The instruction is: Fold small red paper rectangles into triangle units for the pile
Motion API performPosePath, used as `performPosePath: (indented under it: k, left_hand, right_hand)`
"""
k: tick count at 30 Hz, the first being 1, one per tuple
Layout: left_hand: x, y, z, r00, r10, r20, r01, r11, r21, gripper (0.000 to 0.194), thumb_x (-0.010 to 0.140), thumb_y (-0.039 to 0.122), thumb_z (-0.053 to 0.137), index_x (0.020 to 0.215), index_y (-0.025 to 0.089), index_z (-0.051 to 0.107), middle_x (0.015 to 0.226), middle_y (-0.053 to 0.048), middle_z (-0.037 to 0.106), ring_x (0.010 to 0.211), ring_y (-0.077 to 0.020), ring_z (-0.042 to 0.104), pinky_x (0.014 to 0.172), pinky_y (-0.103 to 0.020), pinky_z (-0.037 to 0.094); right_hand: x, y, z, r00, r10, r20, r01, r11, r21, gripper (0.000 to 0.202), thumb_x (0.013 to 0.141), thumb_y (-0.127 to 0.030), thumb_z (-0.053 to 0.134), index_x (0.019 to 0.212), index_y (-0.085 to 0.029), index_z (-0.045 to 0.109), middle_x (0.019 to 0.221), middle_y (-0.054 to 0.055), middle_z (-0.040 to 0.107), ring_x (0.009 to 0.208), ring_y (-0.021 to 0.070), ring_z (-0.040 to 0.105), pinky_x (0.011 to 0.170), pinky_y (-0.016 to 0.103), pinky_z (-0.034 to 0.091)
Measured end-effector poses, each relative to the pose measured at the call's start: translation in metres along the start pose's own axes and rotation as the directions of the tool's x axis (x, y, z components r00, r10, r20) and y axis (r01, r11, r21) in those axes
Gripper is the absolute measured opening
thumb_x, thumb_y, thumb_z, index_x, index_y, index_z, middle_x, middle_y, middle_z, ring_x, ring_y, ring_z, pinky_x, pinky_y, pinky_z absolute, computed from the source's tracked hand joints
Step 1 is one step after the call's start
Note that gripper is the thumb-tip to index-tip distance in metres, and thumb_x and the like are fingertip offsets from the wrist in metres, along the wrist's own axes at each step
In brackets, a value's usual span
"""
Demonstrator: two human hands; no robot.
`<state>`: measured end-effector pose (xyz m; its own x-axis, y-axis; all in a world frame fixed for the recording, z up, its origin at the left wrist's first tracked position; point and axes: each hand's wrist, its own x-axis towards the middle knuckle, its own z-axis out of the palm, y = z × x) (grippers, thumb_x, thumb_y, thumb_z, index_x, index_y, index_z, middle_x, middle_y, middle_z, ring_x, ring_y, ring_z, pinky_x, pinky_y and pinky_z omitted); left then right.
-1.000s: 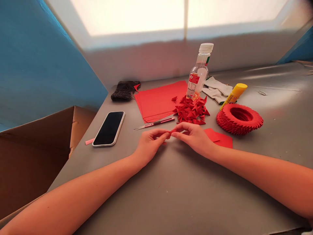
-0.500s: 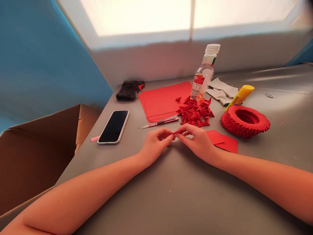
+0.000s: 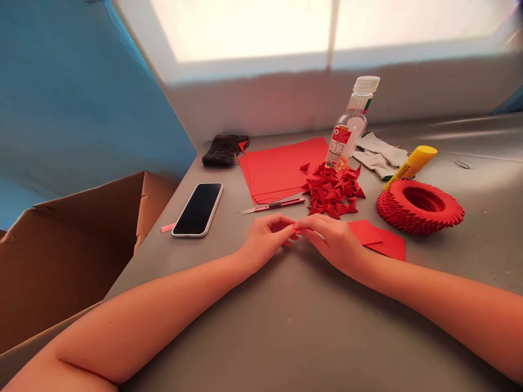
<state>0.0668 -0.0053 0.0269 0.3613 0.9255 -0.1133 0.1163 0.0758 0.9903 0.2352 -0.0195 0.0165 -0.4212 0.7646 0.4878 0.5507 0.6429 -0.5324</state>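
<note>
Between the fingertips of both hands is a small piece of red paper [image 3: 295, 229], mostly covered by the fingers. My left hand [image 3: 267, 239] pinches it from the left, and my right hand [image 3: 333, 239] has its thumb and fingers on it from the right. Just beyond the hands lies a heap of folded red paper triangles [image 3: 333, 190]. Red paper cut pieces [image 3: 386, 242] lie partly behind my right wrist. A ring of interlocked red folds [image 3: 420, 207] sits to the right.
A craft knife [image 3: 272, 206] lies before stacked red sheets [image 3: 286, 166]. Phone [image 3: 198, 210] and cardboard box [image 3: 87, 234] are left; a dark cloth [image 3: 224, 151] is behind. A bottle [image 3: 346, 128], gloves [image 3: 379, 155] and a yellow glue stick [image 3: 412, 165] stand or lie at the back right.
The view has shifted, so things on the table appear slightly farther right. My right fingers have closed over the small red paper, which shows at a different angle between the fingertips.
</note>
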Motion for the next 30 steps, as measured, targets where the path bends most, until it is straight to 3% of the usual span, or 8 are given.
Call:
performPosePath:
  k: [6, 11, 15, 22, 30]
  left_hand:
    - [0.000, 0.000, -0.001, 0.993, 0.054, 0.107, -0.052, 0.998, -0.025, 0.029, 0.078, 0.027, 0.056, 0.103, 0.016, 0.064, 0.096, -0.007, 0.067, 0.086, -0.0182, 0.061, 0.071, -0.028, 0.051]
    - [0.002, -0.002, -0.001, 0.999, 0.036, -0.009, -0.035, 0.999, 0.035, 0.027, 0.076, 0.028, 0.060, 0.099, 0.016, 0.066, 0.091, -0.006, 0.069, 0.081, -0.0176, 0.062, 0.074, -0.029, 0.051]
    - [0.002, -0.007, -0.002, 0.993, 0.104, -0.055, -0.098, 0.991, 0.090, 0.026, 0.075, 0.027, 0.061, 0.099, 0.017, 0.067, 0.089, -0.004, 0.070, 0.080, -0.0168, 0.063, 0.077, -0.030, 0.050]
    - [-0.001, -0.011, -0.002, 0.974, 0.221, -0.053, -0.203, 0.950, 0.239, 0.026, 0.079, 0.029, 0.057, 0.101, 0.020, 0.066, 0.090, -0.003, 0.069, 0.079, -0.0161, 0.064, 0.079, -0.029, 0.050]
    - [-0.003, -0.009, -0.003, 0.966, 0.241, -0.093, -0.208, 0.940, 0.269, 0.019, 0.076, 0.030, 0.061, 0.090, 0.021, 0.069, 0.081, -0.001, 0.069, 0.073, -0.0138, 0.062, 0.071, -0.023, 0.049]
  right_hand:
    - [0.001, 0.005, 0.000, 0.986, 0.155, -0.060, -0.144, 0.977, 0.157, 0.008, 0.082, -0.017, 0.053, 0.081, -0.021, 0.060, 0.081, 0.001, 0.063, 0.076, 0.0134, 0.059, 0.070, 0.025, 0.047]
    - [0.004, 0.006, 0.000, 0.950, 0.313, 0.015, -0.295, 0.876, 0.381, 0.009, 0.082, -0.024, 0.053, 0.085, -0.019, 0.061, 0.085, 0.002, 0.064, 0.080, 0.0150, 0.060, 0.067, 0.026, 0.049]
    - [0.006, 0.006, 0.000, 0.915, 0.401, 0.031, -0.362, 0.787, 0.499, 0.013, 0.079, -0.030, 0.058, 0.085, -0.018, 0.059, 0.082, 0.002, 0.063, 0.077, 0.0145, 0.061, 0.068, 0.027, 0.049]
    - [0.003, 0.003, -0.001, 0.927, 0.367, -0.081, -0.308, 0.865, 0.397, 0.009, 0.079, -0.029, 0.057, 0.083, -0.021, 0.059, 0.080, 0.001, 0.063, 0.077, 0.0154, 0.062, 0.069, 0.028, 0.050]
    - [0.003, 0.005, -0.001, 0.935, 0.350, -0.063, -0.297, 0.867, 0.400, 0.015, 0.077, -0.027, 0.060, 0.091, -0.022, 0.063, 0.084, 0.000, 0.067, 0.078, 0.0150, 0.063, 0.070, 0.027, 0.053]
